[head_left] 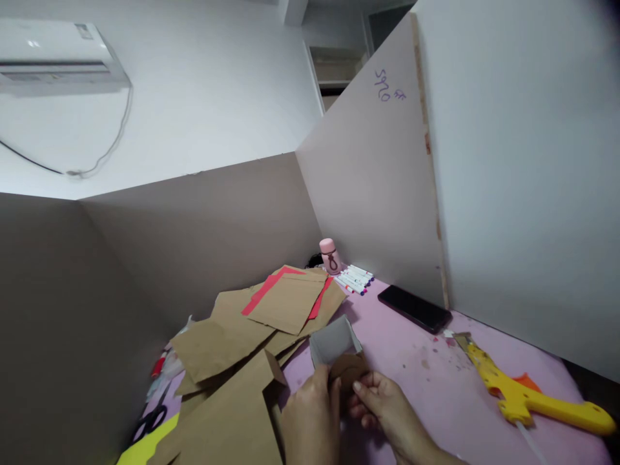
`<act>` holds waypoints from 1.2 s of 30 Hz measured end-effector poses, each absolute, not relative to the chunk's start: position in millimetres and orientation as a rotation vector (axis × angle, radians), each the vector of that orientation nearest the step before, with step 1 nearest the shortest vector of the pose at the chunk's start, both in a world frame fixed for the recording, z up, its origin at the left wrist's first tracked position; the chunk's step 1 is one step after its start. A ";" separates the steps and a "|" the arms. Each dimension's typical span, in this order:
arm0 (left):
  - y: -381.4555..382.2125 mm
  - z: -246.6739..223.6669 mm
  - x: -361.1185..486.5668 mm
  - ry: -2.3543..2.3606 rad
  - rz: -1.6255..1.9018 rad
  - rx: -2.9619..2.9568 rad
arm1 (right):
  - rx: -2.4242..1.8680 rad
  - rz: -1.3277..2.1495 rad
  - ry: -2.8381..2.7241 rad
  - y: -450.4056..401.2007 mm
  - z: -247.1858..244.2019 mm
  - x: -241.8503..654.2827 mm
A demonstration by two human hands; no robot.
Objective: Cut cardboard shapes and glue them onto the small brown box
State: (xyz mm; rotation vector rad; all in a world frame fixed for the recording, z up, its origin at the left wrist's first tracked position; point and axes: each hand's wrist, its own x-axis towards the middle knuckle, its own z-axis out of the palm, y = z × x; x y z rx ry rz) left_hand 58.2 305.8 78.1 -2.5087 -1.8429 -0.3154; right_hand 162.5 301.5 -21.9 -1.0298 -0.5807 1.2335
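Observation:
My right hand pinches the edge of a small brown cardboard piece with a rounded outline, thumb on top. From the other side, my left hand is closed on the same piece, its fingers partly hidden behind the back of the hand. Just beyond the piece is a small open box with grey inner walls; I cannot tell whether my left fingers touch it. To the left of my left hand lies a large folded cardboard sheet.
Cardboard sheets and red paper are piled behind. Scissors and yellow paper lie left. A pink bottle, markers, a phone and a yellow glue gun line the right. Partition walls enclose the table.

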 end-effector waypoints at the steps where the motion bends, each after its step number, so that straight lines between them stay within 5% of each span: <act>1: 305.9 77.8 58.3 -1.843 -0.313 -2.511 | -1.040 1.228 -0.596 302.1 -22.6 162.7; 8: 305.6 78.0 58.1 -1.849 -0.318 -2.516 | -1.143 1.073 -0.755 297.7 -17.5 170.5; 15: 304.2 79.1 58.0 -1.821 -0.337 -2.516 | -1.366 0.562 -1.417 284.0 19.4 204.4; 25: 303.8 77.0 59.5 -1.807 -0.349 -2.536 | -1.567 0.524 -1.631 298.7 28.9 211.9; 32: 320.1 89.1 22.5 -1.926 -0.985 -2.831 | -1.488 0.628 -1.686 292.6 45.8 221.0; 36: 326.3 86.1 4.3 -1.849 -0.911 -3.177 | -1.449 0.725 -1.716 287.6 53.5 224.3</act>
